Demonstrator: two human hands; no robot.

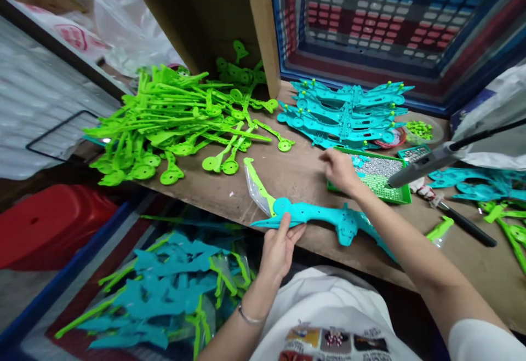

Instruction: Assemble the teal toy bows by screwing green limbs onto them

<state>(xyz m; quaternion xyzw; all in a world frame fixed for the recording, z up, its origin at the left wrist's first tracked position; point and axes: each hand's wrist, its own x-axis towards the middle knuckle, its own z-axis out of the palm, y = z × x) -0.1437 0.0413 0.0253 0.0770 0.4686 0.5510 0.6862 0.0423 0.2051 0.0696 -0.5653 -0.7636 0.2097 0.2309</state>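
Observation:
My left hand [280,248] grips a long teal plastic piece [316,212] at the table's front edge, thumb on top and fingers beneath. From its left end a green plastic arm [258,182] with a clear film blade sticks out towards the back. My right hand [340,170] is at the left end of a green tray [405,195] of small silvery parts [380,168]. Its fingers are curled together, and anything in them is too small or hidden to see. My right forearm passes over the teal piece's right part.
Green plastic arms [176,114] lie heaped at the back left, and teal pieces [345,110] are stacked behind the tray. A grey powered screwdriver [427,165] slants in from the right. A black-handled tool [468,224] lies nearby. Below the left edge, a bin holds teal-and-green assemblies [172,279].

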